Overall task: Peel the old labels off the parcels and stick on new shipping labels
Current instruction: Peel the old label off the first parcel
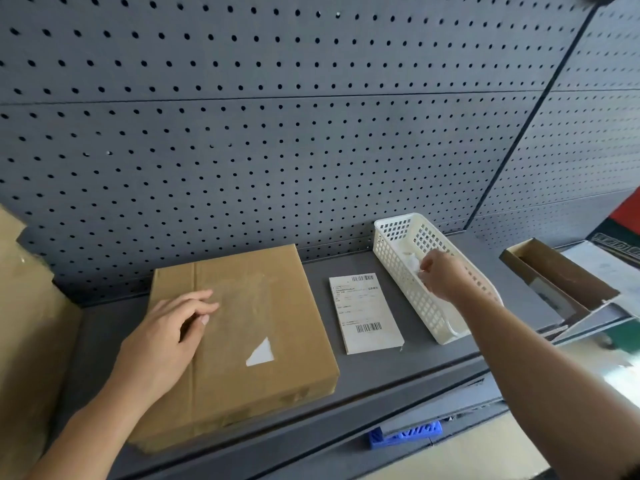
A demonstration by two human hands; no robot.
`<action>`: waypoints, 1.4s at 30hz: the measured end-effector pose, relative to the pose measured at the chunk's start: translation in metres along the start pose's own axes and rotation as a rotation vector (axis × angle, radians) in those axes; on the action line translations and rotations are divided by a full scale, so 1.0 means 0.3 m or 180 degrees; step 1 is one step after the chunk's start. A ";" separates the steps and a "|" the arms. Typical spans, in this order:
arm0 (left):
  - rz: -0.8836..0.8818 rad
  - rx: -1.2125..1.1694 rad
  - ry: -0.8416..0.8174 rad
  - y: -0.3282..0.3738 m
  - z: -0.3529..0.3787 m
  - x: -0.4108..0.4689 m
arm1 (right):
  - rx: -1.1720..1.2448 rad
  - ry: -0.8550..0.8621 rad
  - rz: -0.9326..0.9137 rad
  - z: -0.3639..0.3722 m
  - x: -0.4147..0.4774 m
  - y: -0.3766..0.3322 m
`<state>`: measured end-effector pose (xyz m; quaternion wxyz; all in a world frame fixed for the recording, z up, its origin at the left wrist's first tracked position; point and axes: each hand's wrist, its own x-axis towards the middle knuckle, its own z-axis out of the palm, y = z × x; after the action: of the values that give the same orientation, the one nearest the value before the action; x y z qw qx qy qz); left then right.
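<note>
A left hand point(166, 337) rests on the parcel point(242, 341) on a grey shelf point(363, 372), fingers loosely together. The right hand point(443, 275) pinches crumpled paper point(412, 262) inside the basket point(391, 233); labels point(367, 313) lie between parcel and basket.

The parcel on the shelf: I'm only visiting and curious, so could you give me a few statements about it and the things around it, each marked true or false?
1. The left hand rests on the cardboard parcel. True.
2. The parcel's old label is whole. False: only a small white triangular scrap is left on it.
3. The stack of labels lies between the parcel and the white basket. True.
4. The right hand holds the stack of labels. False: it reaches into the basket, fingers at crumpled white paper.
5. The basket hangs on the wall. False: it stands on the shelf.
</note>
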<state>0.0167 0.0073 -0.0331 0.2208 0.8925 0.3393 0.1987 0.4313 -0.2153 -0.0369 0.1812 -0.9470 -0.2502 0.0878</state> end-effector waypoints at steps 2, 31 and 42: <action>-0.0013 -0.0008 -0.0010 0.001 0.001 0.000 | -0.0072 -0.0005 -0.0018 0.012 0.008 -0.006; -0.0091 -0.0093 -0.0017 0.026 0.000 0.002 | 0.1020 -0.0038 -0.2235 0.022 -0.450 -0.466; -0.0095 -0.0129 -0.0002 0.014 -0.001 -0.001 | 0.0617 -0.0470 -0.2451 0.191 -0.583 -0.526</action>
<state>0.0187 0.0043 -0.0307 0.2419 0.8828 0.3484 0.2020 0.1965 -0.1589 -0.0151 0.2708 -0.7538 -0.5896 0.1045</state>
